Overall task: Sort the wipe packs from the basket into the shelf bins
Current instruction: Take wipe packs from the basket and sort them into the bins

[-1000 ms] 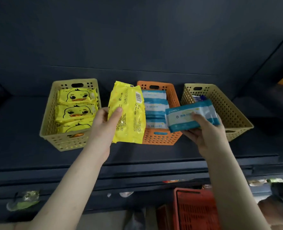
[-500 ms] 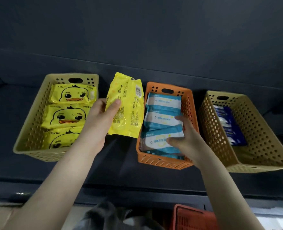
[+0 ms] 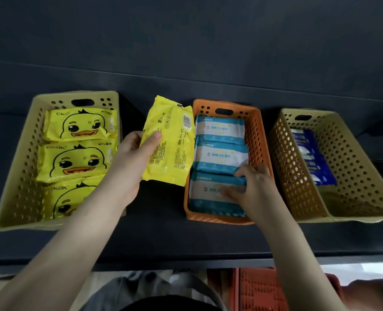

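Step in hand: two placements at once, by the look of it; a blue-and-white pack being settled into the orange bin (image 3: 256, 140) while a yellow one waits its turn.
Right hand: right hand (image 3: 251, 187) is inside the orange bin at its near end, fingers spread and pressing flat on the nearest blue-and-white wipe pack (image 3: 210, 194); it rests on the pack rather than closing round it, though whether it has fully let go I cannot tell.
Orange bin contents: three blue-and-white packs in a row, front to back.
Left hand: left hand (image 3: 130, 162) is closed on a yellow wipe pack (image 3: 170, 142), thumb across its printed back, holding it upright above the shelf (image 3: 163, 239) between the left beige bin (image 3: 13, 176) and the orange one.
Left beige bin: three yellow duck-face packs (image 3: 76, 158) lying overlapped, face up.
Right beige bin: right beige bin (image 3: 356, 176) holds a few dark blue packs (image 3: 311, 158) along its left side.
Source basket: red basket (image 3: 276, 290) sits below the shelf edge; its contents are not visible.
Next move, as I judge it: the right hand lifts clear, and the left swings its yellow pack leftward, turns it duck side up and lays it on the stack there.
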A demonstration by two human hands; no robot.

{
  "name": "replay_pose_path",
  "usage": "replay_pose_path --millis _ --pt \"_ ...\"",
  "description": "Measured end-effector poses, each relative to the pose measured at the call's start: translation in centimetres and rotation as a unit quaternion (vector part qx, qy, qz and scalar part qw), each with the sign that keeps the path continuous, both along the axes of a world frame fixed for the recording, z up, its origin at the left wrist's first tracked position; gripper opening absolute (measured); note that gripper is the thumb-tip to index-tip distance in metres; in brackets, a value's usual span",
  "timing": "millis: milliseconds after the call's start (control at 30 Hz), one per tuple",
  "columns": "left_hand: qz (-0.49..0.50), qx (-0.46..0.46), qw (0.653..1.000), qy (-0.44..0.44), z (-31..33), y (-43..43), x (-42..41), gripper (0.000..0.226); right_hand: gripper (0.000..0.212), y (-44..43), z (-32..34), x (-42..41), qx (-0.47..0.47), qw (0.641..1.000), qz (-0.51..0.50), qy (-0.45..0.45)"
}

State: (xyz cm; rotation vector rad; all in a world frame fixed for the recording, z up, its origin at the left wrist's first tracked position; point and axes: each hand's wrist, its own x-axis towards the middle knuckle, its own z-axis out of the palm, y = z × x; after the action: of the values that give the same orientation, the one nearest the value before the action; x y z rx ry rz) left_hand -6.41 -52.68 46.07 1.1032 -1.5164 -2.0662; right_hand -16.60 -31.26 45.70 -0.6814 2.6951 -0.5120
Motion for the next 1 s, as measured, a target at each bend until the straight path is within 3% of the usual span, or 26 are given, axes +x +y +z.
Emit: replay_pose_path --millis 133,233,333,400,500,633,700,767,900,1000 --pt "0.01 0.008 1.0 0.018 0.6 0.0 0.1 0.012 0.06 0.0 0.0 -0.3 0.003 1.0 0.012 0.002" --pt "0.018 0.009 0.999 0.03 1.1 -0.2 0.5 0.016 0.057 -0.6 0.6 -0.8 -0.006 0.997 0.017 0.08" --pt "0.025 -0.014 0.999 0.039 2.0 -0.8 1.5 0.026 0.034 -3.7 2.6 -0.9 -0.145 0.98 0.022 0.135" --pt "0.046 -0.055 0.997 0.042 2.7 -1.4 2.3 0.026 0.02 -6.8 4.4 0.1 -0.279 0.959 0.037 0.026" --pt "0.072 -0.186 0.98 0.024 3.9 -2.4 4.1 0.022 0.027 -11.7 6.5 2.8 -0.39 0.897 0.084 -0.191" --pt "-0.033 -0.303 0.95 0.064 4.9 -4.4 6.8 0.028 0.041 -17.4 6.6 6.2 -0.449 0.837 0.09 -0.3" --pt "-0.087 -0.331 0.937 0.069 5.0 -5.6 8.1 0.034 0.038 -19.2 6.2 7.0 -0.48 0.804 0.025 -0.351" --pt "-0.065 -0.323 0.941 0.08 5.2 -7.2 9.2 0.037 0.036 -20.3 5.5 7.1 -0.476 0.78 -0.028 -0.405" --pt "0.054 -0.308 0.95 0.002 5.4 -11.7 10.5 0.034 0.049 -21.2 4.5 7.5 -0.374 0.837 0.016 -0.398" --pt "-0.054 -0.228 0.97 -0.059 5.4 -14.6 10.4 0.044 0.056 -22.1 4.8 8.7 -0.314 0.868 0.085 -0.374"
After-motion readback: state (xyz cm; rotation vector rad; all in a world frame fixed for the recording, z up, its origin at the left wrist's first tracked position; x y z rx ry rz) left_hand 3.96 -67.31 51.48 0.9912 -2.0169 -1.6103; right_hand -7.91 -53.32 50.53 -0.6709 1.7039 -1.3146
